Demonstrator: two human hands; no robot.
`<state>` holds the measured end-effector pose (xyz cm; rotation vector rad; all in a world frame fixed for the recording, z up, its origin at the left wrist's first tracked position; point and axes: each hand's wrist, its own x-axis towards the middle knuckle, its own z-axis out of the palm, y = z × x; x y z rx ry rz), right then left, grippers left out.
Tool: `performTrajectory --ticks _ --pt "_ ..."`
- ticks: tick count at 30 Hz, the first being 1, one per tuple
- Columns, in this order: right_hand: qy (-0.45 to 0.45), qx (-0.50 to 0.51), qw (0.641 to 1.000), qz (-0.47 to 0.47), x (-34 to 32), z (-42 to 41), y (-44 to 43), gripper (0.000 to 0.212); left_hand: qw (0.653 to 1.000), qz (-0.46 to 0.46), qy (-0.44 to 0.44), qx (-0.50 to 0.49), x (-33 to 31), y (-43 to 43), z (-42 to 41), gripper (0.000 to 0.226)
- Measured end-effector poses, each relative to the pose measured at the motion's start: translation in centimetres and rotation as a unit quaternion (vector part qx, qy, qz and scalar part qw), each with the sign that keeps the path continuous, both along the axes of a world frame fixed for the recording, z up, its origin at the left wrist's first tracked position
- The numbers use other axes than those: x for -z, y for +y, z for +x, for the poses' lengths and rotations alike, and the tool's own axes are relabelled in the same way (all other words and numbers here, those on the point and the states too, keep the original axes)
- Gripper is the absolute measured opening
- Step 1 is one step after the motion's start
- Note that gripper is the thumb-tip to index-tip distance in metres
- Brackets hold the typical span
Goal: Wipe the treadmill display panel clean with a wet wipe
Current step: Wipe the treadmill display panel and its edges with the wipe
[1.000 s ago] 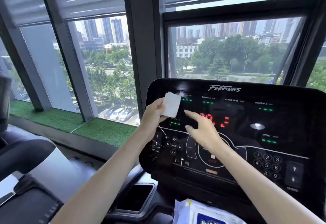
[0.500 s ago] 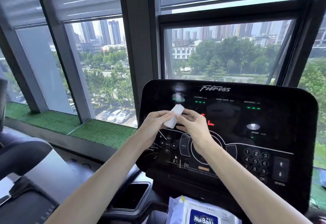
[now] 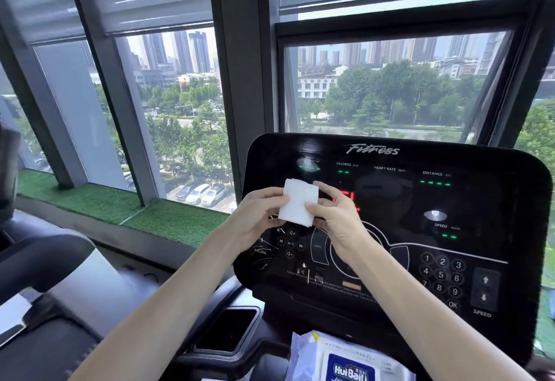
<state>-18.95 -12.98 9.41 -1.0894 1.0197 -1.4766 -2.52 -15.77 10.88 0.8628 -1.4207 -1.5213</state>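
Both hands meet in front of the treadmill display panel [image 3: 450, 209], each pinching a side of the folded white wet wipe [image 3: 298, 202]. The left hand [image 3: 259, 215] grips its left edge, the right hand [image 3: 336, 215] its right edge, thumb over the lower corner. The wipe is held up before the panel's left half, above the media buttons [image 3: 290, 243]; whether it touches the glass I cannot tell. Below the panel lies a pack of wipes [image 3: 348, 362], beside a dark cup recess [image 3: 229, 331]
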Motion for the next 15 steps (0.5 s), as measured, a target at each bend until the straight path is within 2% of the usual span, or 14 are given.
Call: performTrajectory --ticks 3,6,11,15 --pt "0.012 0.005 1.0 -0.003 0.12 0.15 0.01 0.046 1.0 -0.001 -0.005 0.012 0.21 0.19 0.0 0.013" --pt "0.019 0.007 1.0 -0.003 0.3 0.12 0.25 0.038 1.0 -0.017 -0.024 -0.003 0.4 0.32 -0.13 0.021" --pt "0.003 0.013 1.0 -0.006 0.41 -0.06 0.65 0.032 0.999 0.009 -0.038 0.016 0.47 0.57 -0.16 0.025" --pt "0.014 0.021 1.0 -0.007 0.56 -0.02 0.75 0.038 0.999 0.02 -0.031 0.002 0.84 0.69 -0.29 0.026"
